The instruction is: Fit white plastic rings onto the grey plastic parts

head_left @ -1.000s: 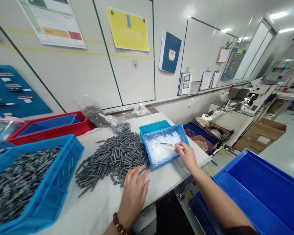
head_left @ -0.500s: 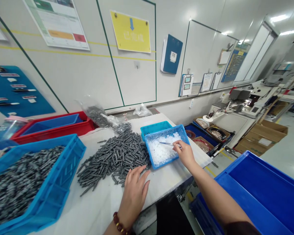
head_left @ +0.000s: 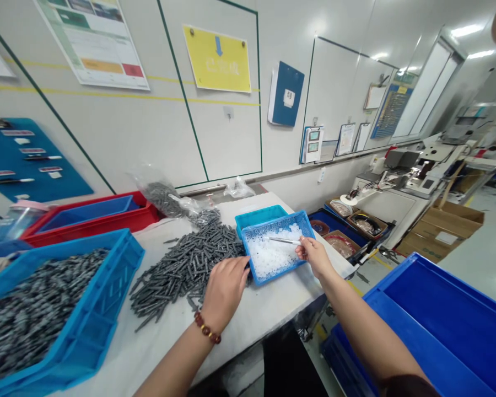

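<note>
My right hand is closed around a slim, pointed silver-and-white tool, held almost level. The tool's tip lies over small white pieces that fill a blue tray. To the left of that tray is a heaped pile of dark grey ribbed plastic parts, loose on the white-covered table. My left hand, a beaded bracelet on its wrist, has its fingers bent together at the pile's right edge, beside the tray. Something dark, seemingly one of the grey parts, shows between its thumb and fingertips.
A large blue crate full of grey parts stands at the left, with a red bin behind it. A teal tray sits behind the white pieces. Plastic bags lie near the wall; blue bins stand at the right.
My left hand has moved up and forward to the pile's right edge, and its spread fingers have drawn together. My right hand has shifted slightly right with the tool.
</note>
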The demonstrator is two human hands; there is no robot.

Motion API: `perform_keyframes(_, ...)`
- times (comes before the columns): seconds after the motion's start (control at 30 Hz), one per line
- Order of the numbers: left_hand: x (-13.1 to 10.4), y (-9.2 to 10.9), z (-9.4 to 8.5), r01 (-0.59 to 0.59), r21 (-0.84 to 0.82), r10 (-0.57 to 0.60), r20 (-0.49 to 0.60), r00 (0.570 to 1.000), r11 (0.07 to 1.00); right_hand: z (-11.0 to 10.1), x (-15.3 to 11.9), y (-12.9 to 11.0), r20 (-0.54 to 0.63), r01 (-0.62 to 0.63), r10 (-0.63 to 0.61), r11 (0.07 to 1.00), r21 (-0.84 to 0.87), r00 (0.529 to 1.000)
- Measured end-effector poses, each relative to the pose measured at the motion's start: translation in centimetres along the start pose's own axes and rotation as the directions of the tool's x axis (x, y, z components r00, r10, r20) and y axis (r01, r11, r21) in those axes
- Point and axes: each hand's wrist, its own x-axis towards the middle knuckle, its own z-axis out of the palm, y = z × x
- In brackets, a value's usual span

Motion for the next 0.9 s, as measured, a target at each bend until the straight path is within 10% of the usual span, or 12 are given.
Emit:
perform_keyframes(0.3,4.5,0.7,0.4,-0.176,0.174,0.154,0.131,0.979,0.969,-0.4,-2.5,-1.6,0.157,0.04,-0.032,0.998,-0.044,0.987)
perform_keyframes(0.63,0.5,2.7,-0.1,-0.272,-0.008,0.273,0.055,0.961,0.962,1.7,-6.9,-0.7,0.344,0.539,-0.421,0.73,-0.42,0.839)
perform_keyframes(0.9,-0.9,3.9,-0.4,-0.173,-0.083,0.183,0.133,0.974,0.981,3.4,-8.4,1.2,0.407,0.555,-0.405,0.741,-0.379,0.819)
